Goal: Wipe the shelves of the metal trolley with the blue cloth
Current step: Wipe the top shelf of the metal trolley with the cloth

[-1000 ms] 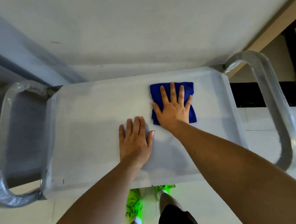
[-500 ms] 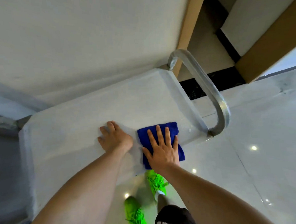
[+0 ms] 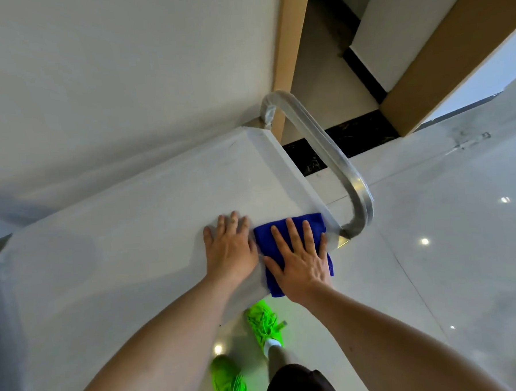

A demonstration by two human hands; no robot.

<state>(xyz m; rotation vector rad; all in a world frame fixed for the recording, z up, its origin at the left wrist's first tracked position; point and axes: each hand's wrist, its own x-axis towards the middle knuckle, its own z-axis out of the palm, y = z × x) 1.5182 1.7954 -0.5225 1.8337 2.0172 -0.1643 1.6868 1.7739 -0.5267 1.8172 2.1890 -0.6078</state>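
Folded blue cloth (image 3: 295,244) flat under right hand (image 3: 302,261), trolley (image 3: 151,230) corner.

Bright, even light; floor (image 3: 433,261) glare; edges warped.

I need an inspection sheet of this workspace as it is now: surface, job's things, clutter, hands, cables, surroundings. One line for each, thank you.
Surface: top shelf of the metal trolley, pale, looks film-wrapped, bare apart from the hands and cloth.
Job's things: blue cloth, folded, at the shelf's near right corner, overhanging the near edge.
Clutter: nothing seen.
Hands: left hand flat on the shelf beside the cloth; right hand flat on the cloth, fingers spread.
Cables: nothing seen.
Surroundings: wrapped trolley handle at right; glossy floor; green shoes below.
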